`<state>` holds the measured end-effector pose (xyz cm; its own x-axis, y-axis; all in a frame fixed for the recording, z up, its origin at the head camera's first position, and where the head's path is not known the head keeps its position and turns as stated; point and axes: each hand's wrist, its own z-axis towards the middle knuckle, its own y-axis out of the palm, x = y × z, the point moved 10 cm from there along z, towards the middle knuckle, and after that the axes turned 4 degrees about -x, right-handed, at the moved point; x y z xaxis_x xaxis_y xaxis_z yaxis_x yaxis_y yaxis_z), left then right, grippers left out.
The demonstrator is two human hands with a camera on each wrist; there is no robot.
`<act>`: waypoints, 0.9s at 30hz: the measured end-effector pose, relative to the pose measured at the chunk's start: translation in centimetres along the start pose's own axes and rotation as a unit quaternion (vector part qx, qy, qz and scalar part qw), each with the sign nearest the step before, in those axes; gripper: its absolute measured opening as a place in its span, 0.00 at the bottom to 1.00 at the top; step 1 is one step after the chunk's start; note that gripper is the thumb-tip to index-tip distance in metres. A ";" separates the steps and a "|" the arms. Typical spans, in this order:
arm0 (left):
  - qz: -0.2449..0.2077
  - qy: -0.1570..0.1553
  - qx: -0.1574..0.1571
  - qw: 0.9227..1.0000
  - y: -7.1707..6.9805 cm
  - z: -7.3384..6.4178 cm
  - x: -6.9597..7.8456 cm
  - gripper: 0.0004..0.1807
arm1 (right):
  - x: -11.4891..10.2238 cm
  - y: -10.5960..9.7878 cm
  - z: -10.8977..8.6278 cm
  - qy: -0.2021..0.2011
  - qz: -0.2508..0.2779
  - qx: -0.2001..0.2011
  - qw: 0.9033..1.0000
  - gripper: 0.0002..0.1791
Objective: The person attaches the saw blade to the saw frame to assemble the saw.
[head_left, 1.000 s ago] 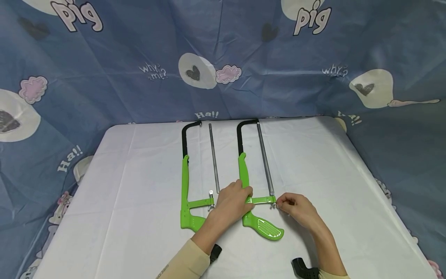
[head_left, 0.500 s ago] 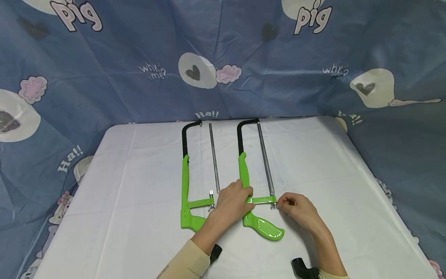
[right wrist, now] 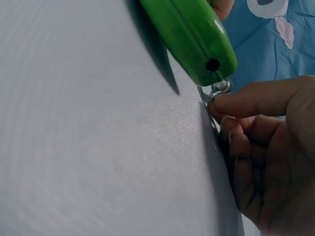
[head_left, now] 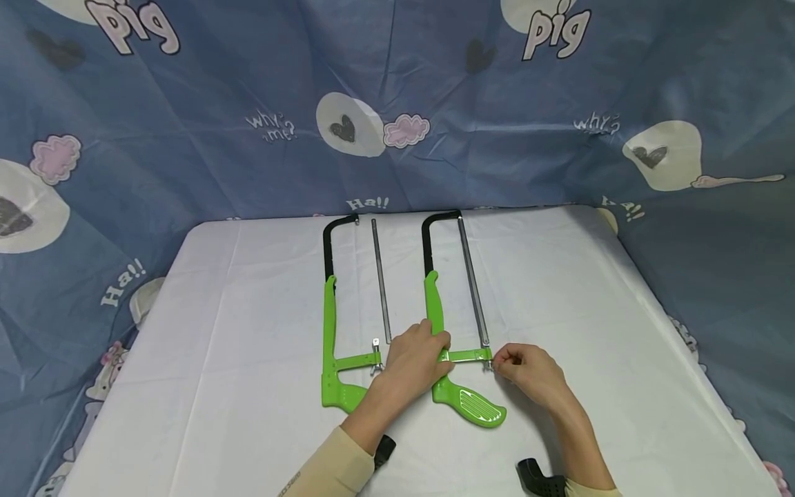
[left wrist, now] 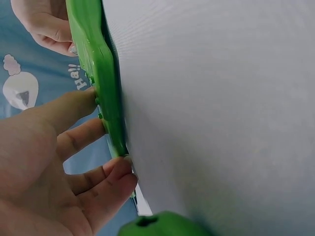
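Slightly turned since the earlier head frames is the wing nut (head_left: pixel 488 366) at the bracket end of the right saw (head_left: pixel 436 304), its outline now narrower, while both hands are seen in nearly the same places. In the head view, the right saw is shown lying on the white worktop (head_left: pixel 248 414), its frame gripped by the left hand (head_left: pixel 417 362) beside the bracket; the wing nut is pinched between thumb and finger of the right hand (head_left: pixel 534 373). The fitted blade (head_left: pixel 473 283) is stretched from the black frame end down to the bracket. To the left, the left saw (head_left: pixel 330 324) is laid flat, with the loose blade (head_left: pixel 381 283) placed between the two saws, and its handle is partly hidden by the left forearm. In the left wrist view, the green frame is held between thumb and fingers of the left hand; whose green end (left wrist: pixel 162 226) is shown below cannot be told. In the right wrist view, the metal fitting near the green handle is touched by the right thumb, its lower part hidden by the fingertips.
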<state>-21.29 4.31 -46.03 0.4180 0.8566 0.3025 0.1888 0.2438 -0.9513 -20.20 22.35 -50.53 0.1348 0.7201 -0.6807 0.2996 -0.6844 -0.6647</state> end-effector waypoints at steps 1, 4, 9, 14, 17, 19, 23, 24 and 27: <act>0.001 0.000 -0.001 1.000 0.0 0.0 0.0 0.14 | 0.0 0.0 0.0 -0.001 -0.003 0.000 1.000 0.03; 0.001 0.002 0.000 1.000 0.0 0.0 0.1 0.14 | -0.1 0.0 0.0 -0.002 -0.010 0.000 1.000 0.03; 0.002 0.003 -0.001 1.000 -0.1 0.0 0.2 0.14 | 0.0 0.1 0.0 0.002 -0.007 -0.002 1.000 0.03; -0.001 0.003 -0.001 1.000 -0.1 0.0 0.2 0.14 | 0.0 0.2 -0.1 0.004 0.004 -0.018 1.000 0.06; 0.001 0.004 0.000 1.000 -0.1 -0.1 0.2 0.14 | 0.0 0.3 -0.1 0.005 0.022 -0.035 0.999 0.08; 0.004 0.005 0.000 1.000 -0.1 -0.1 0.2 0.14 | 0.1 0.4 -0.1 0.009 0.032 -0.045 0.998 0.09; 0.010 0.006 0.000 1.000 -0.1 -0.1 0.1 0.14 | 0.3 0.5 -0.1 0.022 0.036 -0.051 0.998 0.15; 0.010 0.007 0.001 1.000 -0.1 -0.1 0.2 0.14 | 0.3 0.6 -0.1 0.026 0.031 -0.049 0.998 0.17; 0.012 0.008 0.003 1.000 -0.1 -0.1 0.2 0.14 | 0.4 0.5 0.0 0.035 0.017 -0.037 0.999 0.18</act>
<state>-21.14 4.40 -45.88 0.4369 0.8544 0.2813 0.1732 0.2270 -0.9584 -19.98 22.32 -51.10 0.2115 0.7050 -0.6769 0.3624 -0.6998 -0.6156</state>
